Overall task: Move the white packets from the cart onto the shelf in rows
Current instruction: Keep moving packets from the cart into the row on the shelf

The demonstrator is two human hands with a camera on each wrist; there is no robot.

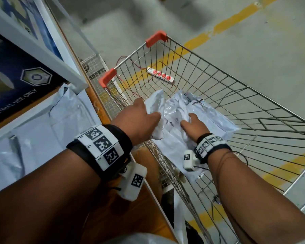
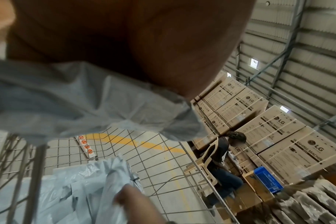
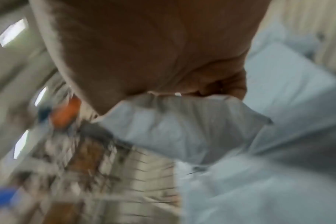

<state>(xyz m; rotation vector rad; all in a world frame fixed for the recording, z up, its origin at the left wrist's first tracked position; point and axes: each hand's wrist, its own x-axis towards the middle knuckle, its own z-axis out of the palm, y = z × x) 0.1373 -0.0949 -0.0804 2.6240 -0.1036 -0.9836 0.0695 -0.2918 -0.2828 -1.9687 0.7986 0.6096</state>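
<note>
Both hands are down in the cart [image 1: 218,81]: the left hand [image 1: 139,124] grips a crumpled white packet [image 1: 156,104], its long axis running away from the person, and the right hand [image 1: 194,127] pinches the loose packets [image 1: 216,118] heaped beside it. The shelf [image 1: 99,103], already carrying packets, lies just to the left, so the left hand is nearer.

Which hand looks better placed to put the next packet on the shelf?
Probably the left hand: it already grips a white packet and is nearer the shelf. The right hand is deeper in the cart.
</note>
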